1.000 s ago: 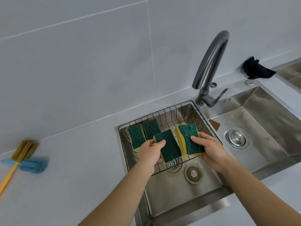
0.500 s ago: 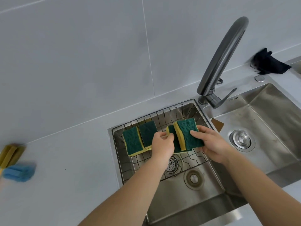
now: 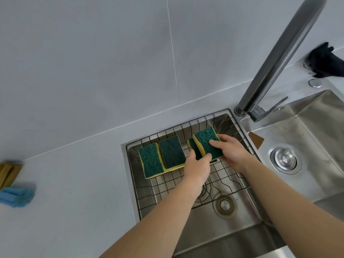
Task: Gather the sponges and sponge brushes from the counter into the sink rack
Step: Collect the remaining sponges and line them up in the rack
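Over the wire sink rack [image 3: 230, 185], the right hand [image 3: 229, 152] pinches a light, squashy sponge [image 3: 207, 143] by its edges, the left hand [image 3: 197, 167] gripping another sponge [image 3: 194, 148] beside it.

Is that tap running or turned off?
Off, as far as the picture shows: no stream of water falls from the faucet into the sink.
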